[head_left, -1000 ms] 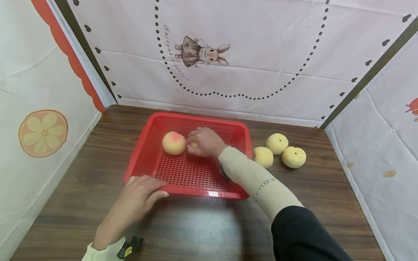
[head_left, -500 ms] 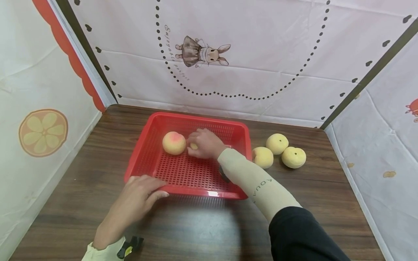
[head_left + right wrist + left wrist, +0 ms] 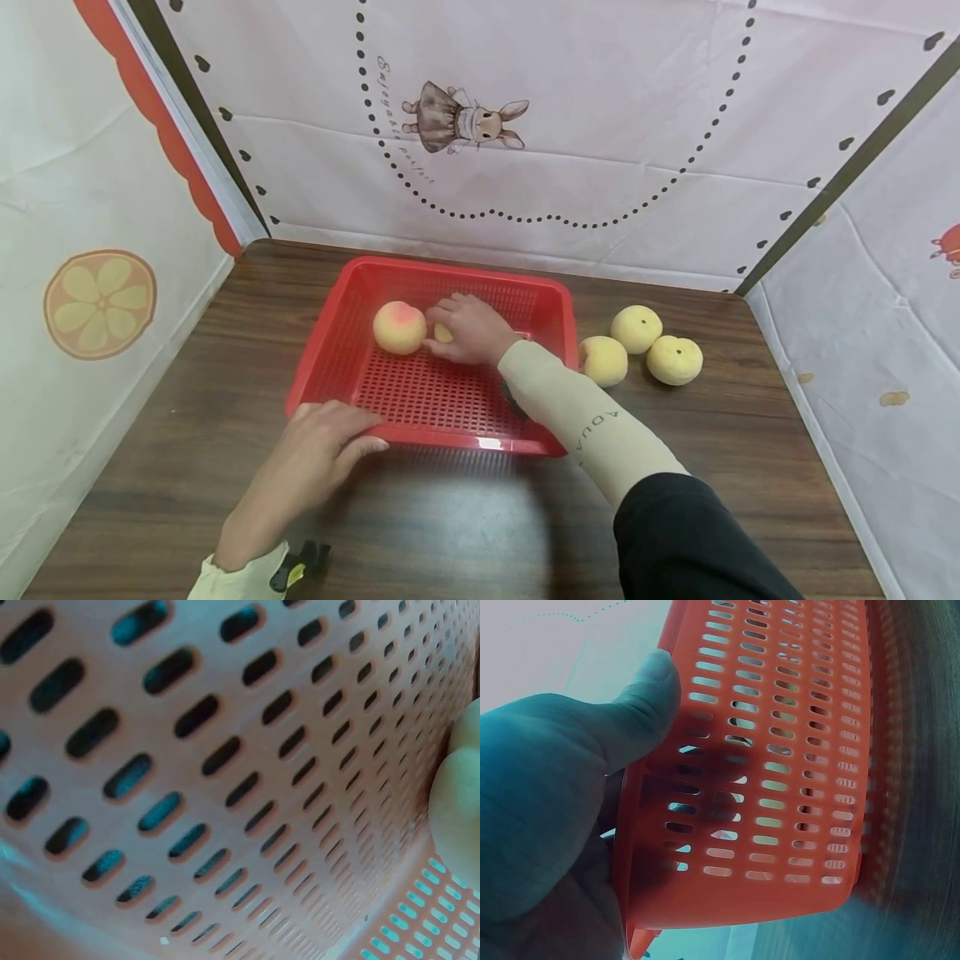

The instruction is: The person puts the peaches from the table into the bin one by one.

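Observation:
A red perforated plastic basket [image 3: 420,437] stands on the table. My left hand [image 3: 322,446] grips its front-left rim, the thumb pressed on the outer wall in the left wrist view. Inside the basket a peach [image 3: 400,327] with a pink blush sits left of centre. Right beside it, my right hand [image 3: 471,328] holds another peach [image 3: 442,333]; only a small yellow patch shows between thumb and fingers. The right wrist view is filled by the slotted basket wall [image 3: 247,765], with a pale round peach [image 3: 459,810] at its right edge.
Several yellow peaches lie close together right of the basket: one peach [image 3: 603,361] by its wall, another peach [image 3: 637,330] farther back and a third peach [image 3: 675,360] to the right. Printed cloth [image 3: 600,108] hangs behind and at both sides of the wooden table [image 3: 465,533].
My right hand has stayed almost in place over the peach; its fingers and thumb look slightly more spread than before. The left hand and the basket have not visibly moved.

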`<state>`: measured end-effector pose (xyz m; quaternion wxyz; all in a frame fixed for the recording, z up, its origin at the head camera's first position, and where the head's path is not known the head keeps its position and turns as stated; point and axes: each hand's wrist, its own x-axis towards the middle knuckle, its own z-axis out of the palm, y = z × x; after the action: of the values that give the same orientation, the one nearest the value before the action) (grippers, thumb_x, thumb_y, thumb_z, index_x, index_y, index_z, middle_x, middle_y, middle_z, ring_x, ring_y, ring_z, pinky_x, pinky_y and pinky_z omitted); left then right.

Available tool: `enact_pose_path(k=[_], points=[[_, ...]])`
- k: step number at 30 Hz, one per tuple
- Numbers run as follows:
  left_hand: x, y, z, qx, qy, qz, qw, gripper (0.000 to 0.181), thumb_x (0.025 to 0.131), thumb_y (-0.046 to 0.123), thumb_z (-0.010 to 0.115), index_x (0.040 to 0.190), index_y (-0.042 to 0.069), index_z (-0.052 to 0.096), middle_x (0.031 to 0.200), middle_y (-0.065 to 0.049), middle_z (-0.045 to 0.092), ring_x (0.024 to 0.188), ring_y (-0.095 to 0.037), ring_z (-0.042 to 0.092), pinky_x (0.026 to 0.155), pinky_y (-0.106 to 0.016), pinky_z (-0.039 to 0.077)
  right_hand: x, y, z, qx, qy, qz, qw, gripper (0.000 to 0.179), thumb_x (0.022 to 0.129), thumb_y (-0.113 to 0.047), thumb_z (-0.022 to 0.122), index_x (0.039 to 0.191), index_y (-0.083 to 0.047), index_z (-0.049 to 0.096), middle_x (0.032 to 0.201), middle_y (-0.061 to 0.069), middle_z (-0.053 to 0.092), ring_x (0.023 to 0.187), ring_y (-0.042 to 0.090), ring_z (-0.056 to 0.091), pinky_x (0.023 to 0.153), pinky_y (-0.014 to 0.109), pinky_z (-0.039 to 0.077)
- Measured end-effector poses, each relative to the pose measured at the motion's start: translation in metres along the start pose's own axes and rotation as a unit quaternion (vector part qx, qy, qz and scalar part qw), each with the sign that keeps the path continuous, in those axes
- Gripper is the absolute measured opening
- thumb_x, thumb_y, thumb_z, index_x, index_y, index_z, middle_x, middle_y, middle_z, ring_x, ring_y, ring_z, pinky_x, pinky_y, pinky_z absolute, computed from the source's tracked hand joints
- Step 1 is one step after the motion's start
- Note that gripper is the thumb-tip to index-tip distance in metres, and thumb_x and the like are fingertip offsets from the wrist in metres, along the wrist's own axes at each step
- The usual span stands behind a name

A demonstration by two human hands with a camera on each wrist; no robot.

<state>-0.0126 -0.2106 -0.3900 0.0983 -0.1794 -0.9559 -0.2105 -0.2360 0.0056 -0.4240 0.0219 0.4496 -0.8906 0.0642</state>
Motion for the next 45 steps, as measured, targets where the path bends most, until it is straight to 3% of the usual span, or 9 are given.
enact_pose_path(k=[8, 26, 35, 45], points=[[-0.001, 0.000, -0.001, 0.001, 0.004, -0.002, 1.0000, 0.025, 0.083, 0.030, 0.086, 0.105, 0.020, 0.080, 0.099, 0.003, 0.080, 0.093, -0.019, 0.070, 0.082, -0.041, 0.041, 0.000, -0.004, -0.005, 0.030, -0.025, 0.023, 0.9990, 0.066, 0.095, -0.064, 0.064, 0.143, -0.019, 0.058, 0.142, 0.000, 0.064, 0.135, 0.022, 0.056, 0.120, 0.039, 0.040], [-0.001, 0.000, -0.001, -0.004, 0.015, 0.010, 0.9998, 0.025, 0.083, 0.029, 0.086, 0.105, 0.020, 0.080, 0.098, 0.004, 0.080, 0.093, -0.019, 0.071, 0.082, -0.042, 0.042, -0.004, -0.003, -0.013, 0.017, -0.022, 0.010, 0.9996, 0.063, 0.093, -0.066, 0.065, 0.140, -0.024, 0.060, 0.142, -0.004, 0.064, 0.133, 0.017, 0.054, 0.115, 0.039, 0.043], [0.001, 0.001, 0.000, -0.006, 0.002, 0.004, 1.0000, 0.024, 0.085, 0.031, 0.084, 0.107, 0.020, 0.080, 0.100, 0.003, 0.080, 0.094, -0.020, 0.070, 0.082, -0.040, 0.040, -0.007, 0.000, -0.025, 0.048, -0.027, 0.022, 0.9982, 0.060, 0.092, -0.064, 0.067, 0.137, -0.025, 0.062, 0.145, -0.005, 0.062, 0.137, 0.015, 0.050, 0.118, 0.037, 0.042], [0.001, -0.002, 0.001, -0.005, 0.017, 0.018, 0.9997, 0.023, 0.084, 0.029, 0.085, 0.104, 0.020, 0.080, 0.097, 0.004, 0.079, 0.091, -0.020, 0.071, 0.080, -0.042, 0.041, -0.010, 0.001, -0.042, 0.085, -0.022, 0.022, 0.9959, 0.062, 0.091, -0.057, 0.073, 0.142, -0.022, 0.061, 0.151, -0.002, 0.057, 0.145, 0.018, 0.045, 0.118, 0.040, 0.043]])
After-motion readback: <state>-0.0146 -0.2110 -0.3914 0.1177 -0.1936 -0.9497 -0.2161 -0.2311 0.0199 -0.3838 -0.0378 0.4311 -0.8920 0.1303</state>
